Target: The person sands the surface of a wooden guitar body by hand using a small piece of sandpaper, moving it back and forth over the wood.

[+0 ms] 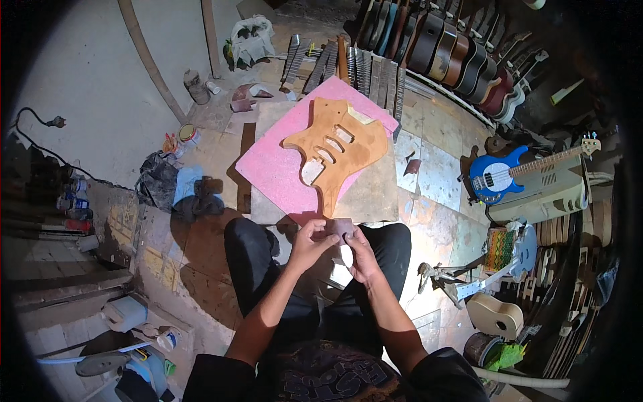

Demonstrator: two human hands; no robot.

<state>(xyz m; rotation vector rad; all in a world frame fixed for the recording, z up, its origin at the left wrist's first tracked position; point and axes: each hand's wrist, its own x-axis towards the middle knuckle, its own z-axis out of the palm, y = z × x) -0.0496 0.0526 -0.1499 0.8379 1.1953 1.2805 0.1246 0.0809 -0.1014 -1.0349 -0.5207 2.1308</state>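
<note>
My left hand (309,246) and my right hand (362,258) both grip a small brown sheet of sandpaper (341,226) between my knees, thumbs on its face. A pale shape shows just below the sheet; I cannot tell what it is. Beyond my hands lies an unfinished tan wooden electric guitar body (358,151) with cut cavities and a pale patch at one upper edge. It rests on a pink sheet (258,167), which sits on a grey board (378,204).
Fretted necks (358,63) lie behind the board, with a rack of guitars (449,53) beyond. A blue bass (499,177) and a pale acoustic body (495,315) stand right. Sandpaper scraps (412,165), cans (189,136) and a dark bag (157,181) lie around. Containers (124,315) sit lower left.
</note>
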